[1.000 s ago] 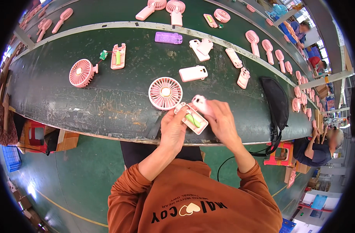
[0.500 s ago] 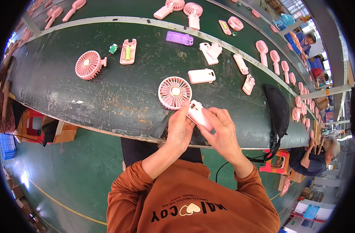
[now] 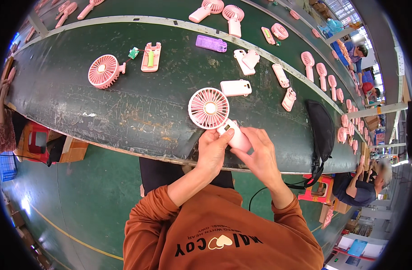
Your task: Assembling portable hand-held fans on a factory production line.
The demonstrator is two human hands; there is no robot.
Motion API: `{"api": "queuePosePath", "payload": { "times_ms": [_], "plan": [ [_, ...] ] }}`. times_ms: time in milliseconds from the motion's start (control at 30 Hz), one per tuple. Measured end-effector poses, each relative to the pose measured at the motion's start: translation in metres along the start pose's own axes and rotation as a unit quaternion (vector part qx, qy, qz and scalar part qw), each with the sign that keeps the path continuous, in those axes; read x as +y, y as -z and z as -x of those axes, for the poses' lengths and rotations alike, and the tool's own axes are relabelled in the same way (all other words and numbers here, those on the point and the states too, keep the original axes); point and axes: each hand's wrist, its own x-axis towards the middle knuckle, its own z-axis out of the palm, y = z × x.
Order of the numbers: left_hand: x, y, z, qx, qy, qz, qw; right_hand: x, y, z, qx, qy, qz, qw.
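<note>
A pink handheld fan (image 3: 209, 108) is between my two hands over the near edge of the dark green bench, its round grille pointing away from me. My left hand (image 3: 212, 152) is closed on the upper part of the fan's handle, with the thumb on the front near a small dark window. My right hand (image 3: 259, 153) grips the handle from the other side, fingers along its edge. Just beyond lies a pink handle shell (image 3: 235, 88). At the left, a separate fan head (image 3: 106, 71) is wired to a small green circuit board (image 3: 133, 53) and an opened shell (image 3: 151, 57) with a green battery.
A purple shell (image 3: 211, 43) and several pink shells (image 3: 245, 61) lie farther back. Past the pale rail, a belt carries several pink fans (image 3: 307, 63). A black bag (image 3: 321, 130) rests at the bench's right. Co-workers (image 3: 359, 184) sit along the right side.
The fan's handle has swung more in line with its head, and my left thumb has shifted onto the handle's front. The bench view has moved slightly.
</note>
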Motion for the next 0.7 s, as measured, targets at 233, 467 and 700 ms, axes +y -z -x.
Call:
{"api": "queuePosePath", "payload": {
  "times_ms": [233,467,700],
  "plan": [
    [0.034,-0.013,0.017,-0.141,0.033,-0.051,0.988,0.023,0.001,0.009,-0.261,-0.249,-0.506,0.783],
    [0.05,-0.009,0.011,-0.124,-0.008,-0.208,0.97,0.02,0.003,-0.004,-0.217,-0.186,-0.492,0.822],
    [0.091,0.013,0.015,-0.044,-0.119,-0.338,0.933,0.103,0.054,-0.082,0.06,-0.137,-0.184,0.972]
  ]
}}
